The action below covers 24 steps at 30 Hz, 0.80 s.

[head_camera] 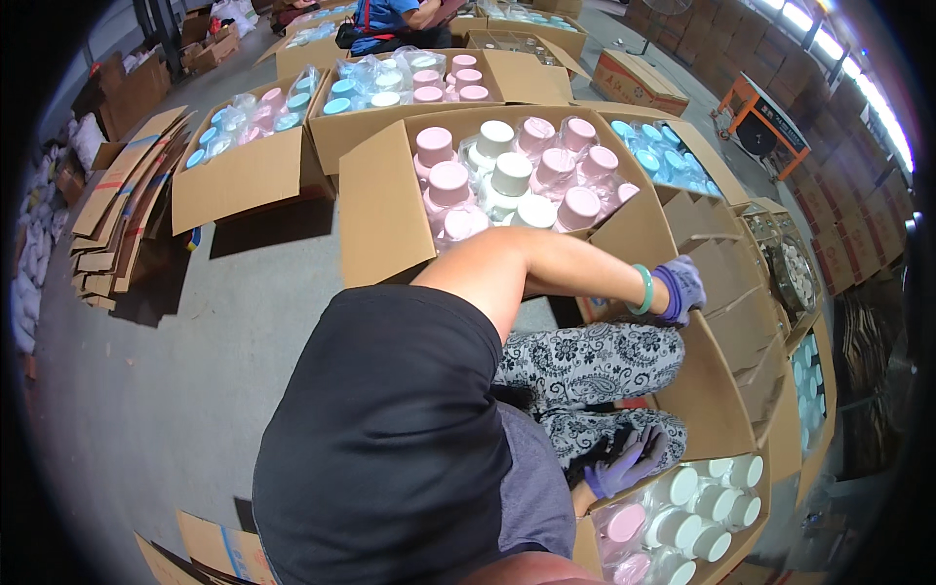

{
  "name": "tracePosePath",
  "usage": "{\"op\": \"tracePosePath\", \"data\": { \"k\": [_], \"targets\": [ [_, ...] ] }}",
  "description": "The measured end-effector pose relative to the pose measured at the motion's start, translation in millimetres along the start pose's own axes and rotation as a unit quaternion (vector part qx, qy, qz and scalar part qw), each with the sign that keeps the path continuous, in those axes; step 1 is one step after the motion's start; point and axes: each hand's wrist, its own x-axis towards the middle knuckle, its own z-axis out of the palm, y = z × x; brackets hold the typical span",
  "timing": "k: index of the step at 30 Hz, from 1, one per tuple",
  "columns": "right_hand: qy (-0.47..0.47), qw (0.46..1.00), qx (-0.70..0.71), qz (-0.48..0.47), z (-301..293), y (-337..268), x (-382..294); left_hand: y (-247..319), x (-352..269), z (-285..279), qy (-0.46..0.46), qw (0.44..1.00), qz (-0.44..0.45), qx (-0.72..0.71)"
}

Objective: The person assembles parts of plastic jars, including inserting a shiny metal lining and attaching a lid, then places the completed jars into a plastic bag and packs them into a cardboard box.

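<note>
My left hand (681, 290), in a purple-grey glove with a green bangle above its cuff, is at the near rim of an open cardboard box (706, 380). Its fingers are blurred, and whether they grip the rim is hidden. Cardboard dividers (720, 270) stand inside that box. Over my knee, in patterned trousers (585, 358), hovers my gloved right hand (632, 462), palm up with fingers spread and nothing in it. Beside it, a carton holds plastic-wrapped white-lidded containers (676, 528) and pink ones (625, 523).
To my left, a large carton (384, 208) is filled with pink and white lidded containers (512, 175). More cartons with blue-lidded containers (658, 157) stand around. Flattened cardboard (131, 205) leans in a stack. A person in blue (387, 18) sits beyond the cartons.
</note>
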Motion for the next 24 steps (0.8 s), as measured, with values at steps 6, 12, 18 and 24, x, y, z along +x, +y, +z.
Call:
{"op": "tracePosePath", "data": {
  "k": [6, 12, 18, 24],
  "targets": [
    [0.160, 0.947, 0.228, 0.161, -15.4, 28.9, 37.8, 9.9, -7.2, -96.7, 0.222, 0.967, 0.124, -0.002],
    [0.228, 0.858, 0.433, 0.160, 19.5, -15.0, 127.4, 8.8, 59.8, -288.9, 0.390, 0.896, 0.192, 0.088],
    [0.140, 0.849, 0.510, 0.004, 100.1, -139.6, 179.8, -22.8, 124.9, -380.2, 0.261, 0.953, 0.077, 0.135],
    [0.101, 0.888, 0.440, -0.086, 141.4, -184.2, 184.9, -124.1, 88.3, -405.5, 0.102, 0.988, -0.035, 0.112]
  ]
}}
